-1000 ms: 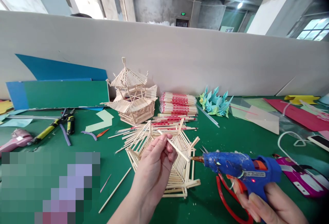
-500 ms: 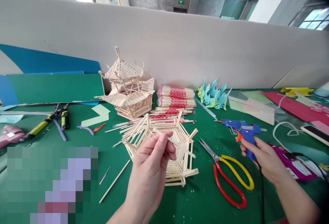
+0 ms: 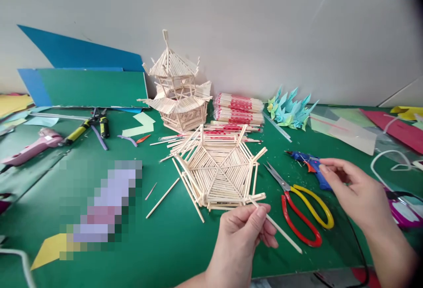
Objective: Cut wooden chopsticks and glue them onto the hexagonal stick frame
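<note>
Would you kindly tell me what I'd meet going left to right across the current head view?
Pink tool → yellow-and-black-handled tool → stick pagoda → left hand → scissors → right hand.

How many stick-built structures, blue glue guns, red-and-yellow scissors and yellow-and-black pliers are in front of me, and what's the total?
Stick-built structures: 2, the tiered pagoda and the low six-sided piece
Blue glue gun: 1
Red-and-yellow scissors: 1 pair
Yellow-and-black pliers: 1 pair
Total: 5
</note>
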Demonstrator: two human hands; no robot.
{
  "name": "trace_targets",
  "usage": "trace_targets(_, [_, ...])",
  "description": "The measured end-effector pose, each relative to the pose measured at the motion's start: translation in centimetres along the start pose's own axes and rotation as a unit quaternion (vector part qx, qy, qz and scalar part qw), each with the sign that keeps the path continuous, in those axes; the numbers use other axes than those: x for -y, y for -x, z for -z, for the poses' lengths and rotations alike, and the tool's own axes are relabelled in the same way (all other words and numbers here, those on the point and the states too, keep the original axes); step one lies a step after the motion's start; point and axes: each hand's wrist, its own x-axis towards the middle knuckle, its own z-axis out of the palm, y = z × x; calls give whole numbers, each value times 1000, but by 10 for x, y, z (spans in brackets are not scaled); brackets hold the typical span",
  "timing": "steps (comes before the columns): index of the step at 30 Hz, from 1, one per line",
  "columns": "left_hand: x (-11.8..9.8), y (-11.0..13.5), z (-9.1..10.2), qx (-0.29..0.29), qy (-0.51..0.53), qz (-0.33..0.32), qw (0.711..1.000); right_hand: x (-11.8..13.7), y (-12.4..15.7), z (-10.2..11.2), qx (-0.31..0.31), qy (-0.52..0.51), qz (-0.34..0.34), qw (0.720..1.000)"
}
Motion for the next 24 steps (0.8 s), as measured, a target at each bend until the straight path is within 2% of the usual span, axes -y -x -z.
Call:
trace_targets(1, [3,0,1,-7,-1,-4,1000,17,14,5,8,-26,50,998])
trace_targets(2, [6,1,3,-12,-4,-11,1000,34,27,9,45,-56,118,990])
trace_targets(4, [10,3,6,-23,-13,-28,999,65,49,14,161,-84,214,960])
trace_targets(7, [13,9,12,-29,-36,-56,997,96,67,12,278,-55,270,920])
trace_targets(9, [15,13,17,-37,-42,-73,996,105,73,6,309,-10,292,905])
trace_targets(12, [18,19,27,-46,-48,-101,993,112,78,-7,303,40,330,893])
trace_targets(17, [22,25,43,-58,-47,-139,987,120,89,-28,267,44,382,884])
trace_targets(24, [21,28,51,-58,-35,-178,982,132,99,-39,255,48,392,883])
